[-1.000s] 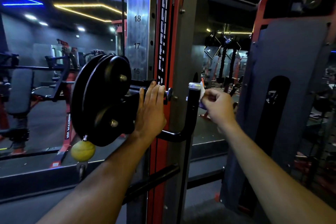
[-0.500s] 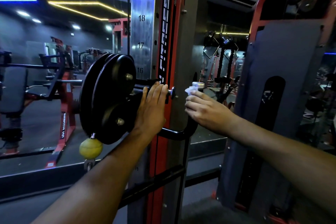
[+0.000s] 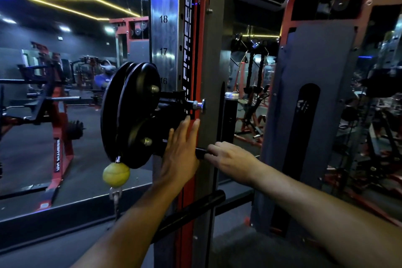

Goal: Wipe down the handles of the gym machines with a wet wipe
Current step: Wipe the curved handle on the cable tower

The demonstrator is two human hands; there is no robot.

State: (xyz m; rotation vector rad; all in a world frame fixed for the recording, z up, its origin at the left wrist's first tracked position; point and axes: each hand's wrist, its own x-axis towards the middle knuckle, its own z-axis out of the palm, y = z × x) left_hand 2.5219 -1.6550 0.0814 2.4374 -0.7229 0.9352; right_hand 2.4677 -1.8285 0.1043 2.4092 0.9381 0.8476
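Right hand (image 3: 230, 156) is gripping the black handle (image 3: 230, 113) at centre frame, wipe hidden; open left hand (image 3: 181, 150) is bracing near pulleys (image 3: 132, 113), risking pinching.

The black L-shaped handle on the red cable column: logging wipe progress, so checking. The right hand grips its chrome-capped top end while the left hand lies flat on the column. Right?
Not quite. In the head view the right hand grips the lower horizontal leg of the black L-shaped handle, not its chrome-capped top end, which stands bare. The left hand does lie flat on the red cable column.
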